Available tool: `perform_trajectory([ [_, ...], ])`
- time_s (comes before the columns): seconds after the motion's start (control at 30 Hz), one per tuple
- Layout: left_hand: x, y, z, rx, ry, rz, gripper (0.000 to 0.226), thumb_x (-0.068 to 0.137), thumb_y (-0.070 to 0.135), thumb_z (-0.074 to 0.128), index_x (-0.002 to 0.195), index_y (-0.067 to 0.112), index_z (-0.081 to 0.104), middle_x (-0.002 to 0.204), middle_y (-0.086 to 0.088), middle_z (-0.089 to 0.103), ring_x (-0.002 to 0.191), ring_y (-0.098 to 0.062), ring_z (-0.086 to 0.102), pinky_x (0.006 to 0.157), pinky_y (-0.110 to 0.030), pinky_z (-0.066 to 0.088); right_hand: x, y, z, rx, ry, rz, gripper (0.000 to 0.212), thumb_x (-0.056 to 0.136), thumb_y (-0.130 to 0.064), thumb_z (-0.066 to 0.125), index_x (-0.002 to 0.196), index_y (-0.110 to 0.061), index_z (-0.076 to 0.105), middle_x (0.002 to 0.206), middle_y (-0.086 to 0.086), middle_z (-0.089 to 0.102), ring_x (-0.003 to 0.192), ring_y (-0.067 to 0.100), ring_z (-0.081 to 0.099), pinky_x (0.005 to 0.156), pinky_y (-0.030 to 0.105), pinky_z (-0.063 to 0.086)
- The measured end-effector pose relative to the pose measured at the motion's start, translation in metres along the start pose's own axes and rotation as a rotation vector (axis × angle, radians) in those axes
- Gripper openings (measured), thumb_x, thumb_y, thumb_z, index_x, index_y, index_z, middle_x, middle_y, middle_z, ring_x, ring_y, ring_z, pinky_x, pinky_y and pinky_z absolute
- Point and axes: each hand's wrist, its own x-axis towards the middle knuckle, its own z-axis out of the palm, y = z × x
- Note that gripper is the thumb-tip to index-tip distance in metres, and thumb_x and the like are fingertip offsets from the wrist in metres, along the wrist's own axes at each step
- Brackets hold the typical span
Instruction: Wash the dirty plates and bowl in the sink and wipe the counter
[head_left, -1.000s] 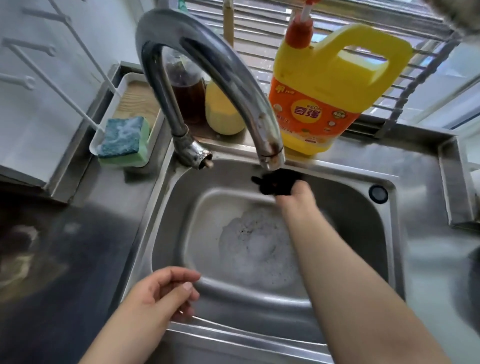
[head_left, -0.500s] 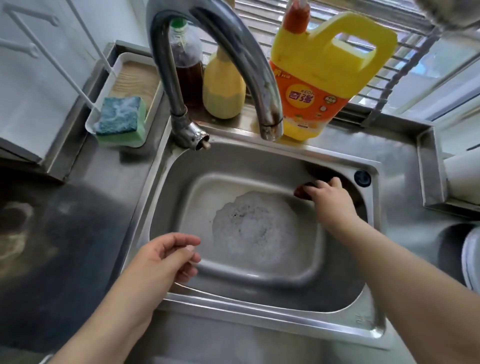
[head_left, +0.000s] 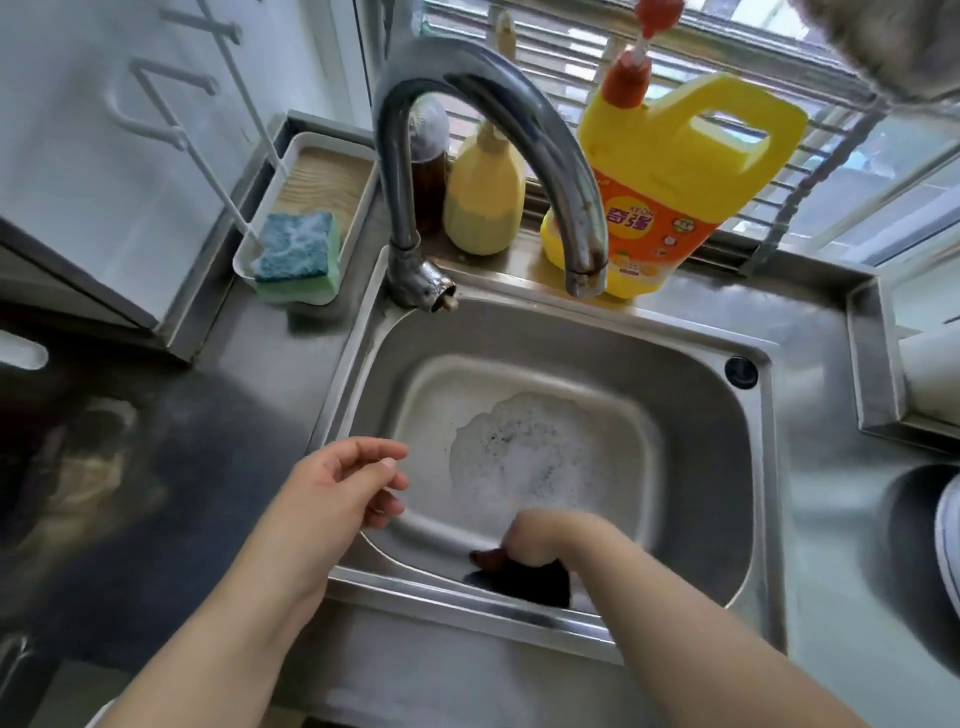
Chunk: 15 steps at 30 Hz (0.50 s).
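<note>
Down at the sink's (head_left: 748, 467) near wall, right hand (head_left: 540, 538) fingers grasp a dark cloth (head_left: 530, 579); left hand (head_left: 337, 488) hovers relaxed.

Yellow jug (head_left: 691, 171) with orange label, blue-green sponge (head_left: 297, 255), white foam (head_left: 524, 457), seemingly black cloth (head_left: 530, 579).

I note the sink (head_left: 737, 467) is brushed stainless steel, dull in sheen, with white foam (head_left: 524, 457) lying on its floor. The faucet (head_left: 519, 119) at upper centre is polished metal, glossy, with brown tarnish near its spout tip. The detergent jug (head_left: 691, 156) is smooth, shiny yellow plastic with a printed orange label. The sponge (head_left: 296, 249) at left shows a coarse blue scouring face over soft green foam, sitting in a white plastic tray (head_left: 311, 150) with a wood-grain base. The surrounding counter (head_left: 831, 597) is matt steel. The dark cloth (head_left: 530, 577) at lower centre looks matt.
</note>
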Motion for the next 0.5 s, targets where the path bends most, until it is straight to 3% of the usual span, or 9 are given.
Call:
perform_trajectory([
  [0.07,-0.001,0.001,-0.008,-0.005,0.018,0.001,0.020,0.093,-0.002,0.050,0.092,0.008,0.067,0.067,-0.004,0.065,0.056,-0.015,0.057,0.061,-0.029,0.046,-0.004,-0.050,-0.001,0.327,0.014,-0.170,0.032,0.097,-0.027,0.045,0.108,-0.007,0.066,0.105,0.012,0.064,0.082,0.021,0.057,0.073,0.030,0.043],
  [0.13,-0.003,0.002,-0.016,-0.011,0.037,0.010,0.020,0.093,-0.002,0.050,0.093,0.008,0.067,0.064,-0.001,0.065,0.057,-0.016,0.057,0.062,-0.030,0.047,-0.012,-0.083,-0.002,0.805,-0.043,-0.268,0.026,0.094,-0.009,0.045,0.107,-0.007,0.067,0.089,0.011,0.063,0.067,0.017,0.056,0.063,0.029,0.049],
  [0.23,-0.007,0.004,-0.035,-0.027,0.093,0.046,0.021,0.093,-0.003,0.051,0.091,0.009,0.067,0.063,0.000,0.065,0.061,-0.019,0.057,0.065,-0.032,0.047,-0.039,-0.085,-0.010,1.282,-0.082,-0.391,0.035,0.088,0.004,0.040,0.095,-0.015,0.069,0.085,0.013,0.063,0.070,0.021,0.060,0.070,0.033,0.053],
  [0.3,-0.008,0.002,-0.047,-0.017,0.134,0.066,0.021,0.092,-0.002,0.052,0.090,0.011,0.068,0.071,-0.005,0.066,0.064,-0.019,0.057,0.068,-0.033,0.048,-0.057,-0.076,-0.013,1.542,-0.160,-0.557,0.042,0.081,0.011,0.037,0.094,-0.011,0.070,0.087,0.018,0.064,0.072,0.027,0.063,0.069,0.039,0.056],
  [0.37,-0.010,-0.002,-0.052,0.009,0.150,0.062,0.019,0.092,0.003,0.054,0.094,0.016,0.068,0.085,-0.009,0.068,0.073,-0.020,0.058,0.075,-0.038,0.049,-0.071,-0.070,-0.012,1.758,-0.217,-0.708,0.040,0.072,0.008,0.045,0.101,-0.009,0.067,0.091,0.018,0.064,0.075,0.028,0.065,0.070,0.038,0.056],
  [0.43,-0.014,-0.002,-0.050,-0.030,0.103,0.032,0.013,0.093,0.012,0.056,0.100,0.018,0.065,0.100,-0.008,0.069,0.083,-0.018,0.061,0.083,-0.036,0.047,-0.084,-0.069,-0.009,1.867,-0.221,-0.815,0.044,0.063,-0.003,0.063,0.107,-0.006,0.062,0.106,0.020,0.059,0.094,0.031,0.061,0.093,0.042,0.049],
  [0.5,-0.015,0.002,-0.042,-0.169,-0.075,-0.061,0.016,0.094,0.021,0.054,0.104,0.015,0.065,0.103,-0.006,0.069,0.089,-0.017,0.062,0.082,-0.030,0.044,-0.093,-0.072,-0.004,1.956,-0.246,-0.853,0.057,0.057,-0.023,0.081,0.106,-0.001,0.065,0.116,0.024,0.058,0.110,0.035,0.055,0.110,0.047,0.034],
])
